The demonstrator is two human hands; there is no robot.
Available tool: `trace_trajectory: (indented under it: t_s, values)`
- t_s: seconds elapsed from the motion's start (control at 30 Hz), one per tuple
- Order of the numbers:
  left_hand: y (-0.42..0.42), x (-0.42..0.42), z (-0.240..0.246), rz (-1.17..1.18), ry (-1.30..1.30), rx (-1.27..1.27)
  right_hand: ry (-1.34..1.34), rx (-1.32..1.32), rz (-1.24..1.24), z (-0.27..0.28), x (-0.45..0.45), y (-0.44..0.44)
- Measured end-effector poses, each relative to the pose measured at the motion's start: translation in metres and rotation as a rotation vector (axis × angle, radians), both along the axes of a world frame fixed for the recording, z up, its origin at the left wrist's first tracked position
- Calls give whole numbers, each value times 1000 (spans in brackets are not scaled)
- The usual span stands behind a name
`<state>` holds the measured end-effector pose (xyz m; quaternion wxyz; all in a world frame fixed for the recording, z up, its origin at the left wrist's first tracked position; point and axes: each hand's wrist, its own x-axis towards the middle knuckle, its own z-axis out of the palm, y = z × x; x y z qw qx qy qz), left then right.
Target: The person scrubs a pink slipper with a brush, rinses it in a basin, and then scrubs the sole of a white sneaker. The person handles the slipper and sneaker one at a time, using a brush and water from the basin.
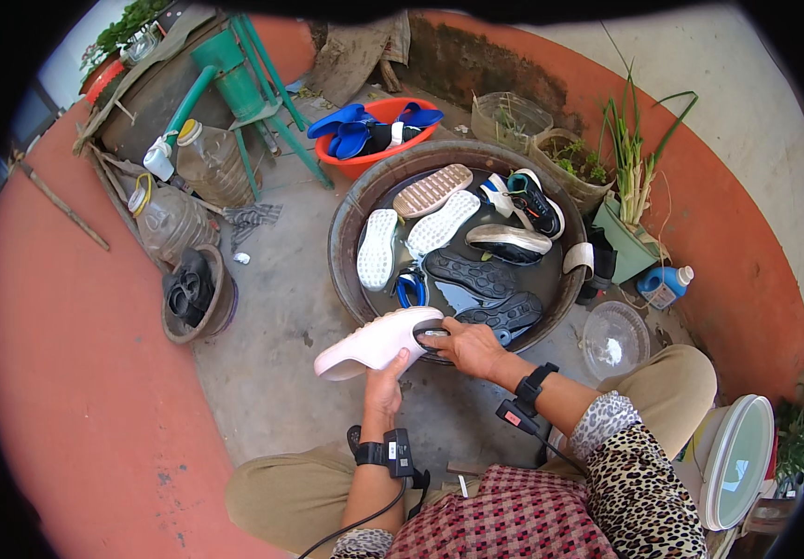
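My left hand (382, 393) grips the underside of a pale pink slip-on slipper (381, 341), tilted on its side over the near rim of a big metal basin (343, 276). At the slipper's dark foot opening is my right hand (473, 347), its fingertips reaching inside. A small greyish thing shows by those fingertips; what it is, and whether they hold it, cannot be made out. Murky water fills the basin. Shoes float in it: white soles (376, 250), a tan ridged sole (434, 190), black soles (472, 274), and a dark sneaker (534, 204).
An orange basin (356, 166) of blue footwear stands behind. A clear plastic bowl (615, 340), a blue bottle (663, 286) and a lidded bucket (736, 461) are right. Left are a bowl of black shoes (220, 325), plastic jugs (172, 222) and a green metal stand (304, 162).
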<state>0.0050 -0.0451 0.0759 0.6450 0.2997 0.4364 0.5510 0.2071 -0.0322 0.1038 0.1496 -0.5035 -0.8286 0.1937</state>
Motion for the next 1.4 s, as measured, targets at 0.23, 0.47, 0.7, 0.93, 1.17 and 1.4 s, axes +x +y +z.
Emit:
trace_trajectory:
  t_s: [0.23,0.47,0.7,0.93,1.17,1.4]
  values:
    - [7,-5,5,87,-144,-109,-142,403,-3,-2,9,9]
    - [10,-3,-3,83,-165,-103,18,50,-112,-8,1,-3]
    - [-1,5,-11,76,-48,-20,670,-429,-369,-28,-34,-5]
    - [-6,8,-8,31,17,40,1006,-1003,-401,17,-20,-3]
    - [-4,11,-12,64,12,30,958,-715,-358,-10,-27,-5]
    - [0,7,-12,92,-30,33,283,-212,-247,-33,-13,-8]
